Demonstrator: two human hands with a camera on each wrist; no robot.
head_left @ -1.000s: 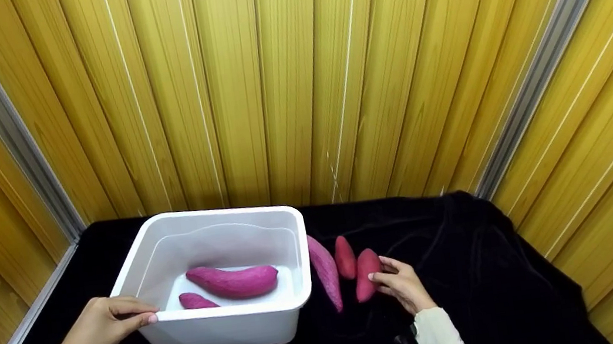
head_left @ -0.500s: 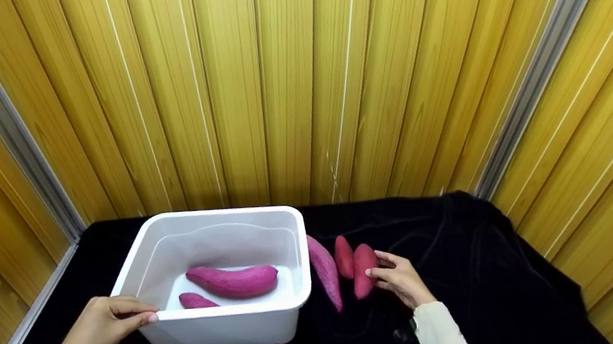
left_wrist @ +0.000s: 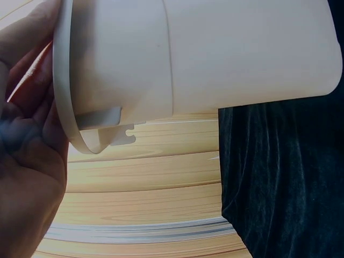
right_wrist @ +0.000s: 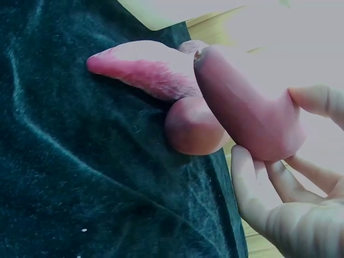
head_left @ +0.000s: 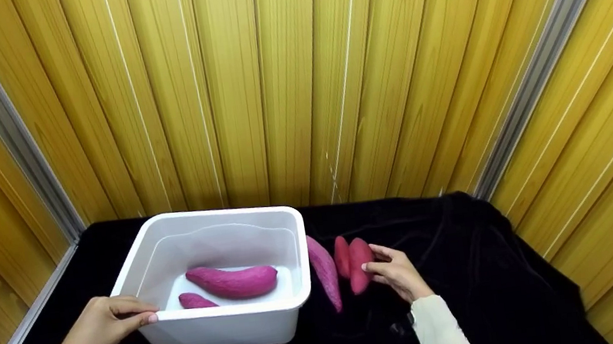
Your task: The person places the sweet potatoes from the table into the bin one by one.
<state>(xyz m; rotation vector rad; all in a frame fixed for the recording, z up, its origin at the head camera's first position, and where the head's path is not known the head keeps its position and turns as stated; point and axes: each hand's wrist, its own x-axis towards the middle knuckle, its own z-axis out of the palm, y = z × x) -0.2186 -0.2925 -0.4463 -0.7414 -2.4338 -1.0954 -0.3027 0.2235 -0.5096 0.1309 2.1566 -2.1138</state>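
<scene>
My left hand (head_left: 103, 326) pinches the near left rim of a white plastic bin (head_left: 226, 329), thumb and fingers at the edge in the left wrist view. With fingers and thumb, my right hand (head_left: 401, 273) holds a plump reddish sweet potato (head_left: 360, 267), raised over the dark cloth in the right wrist view (right_wrist: 252, 107). Close to its left lie a smaller red sweet potato (head_left: 342, 257), which it overlaps in the head view, and a long purple one (head_left: 325, 271) beside the bin. Inside the bin rest a large purple sweet potato (head_left: 235, 281) and a second one (head_left: 196, 300), partly hidden by the near wall.
Black velvety cloth (head_left: 494, 289) covers the table beneath everything. Yellow wood-patterned panels (head_left: 294, 79) stand at the back and both sides, joined by grey metal strips (head_left: 552, 57) in the corners.
The right hand has shifted slightly up and to the left with the reddish sweet potato, which now overlaps the smaller red one. The left hand and the bin stay where they were.
</scene>
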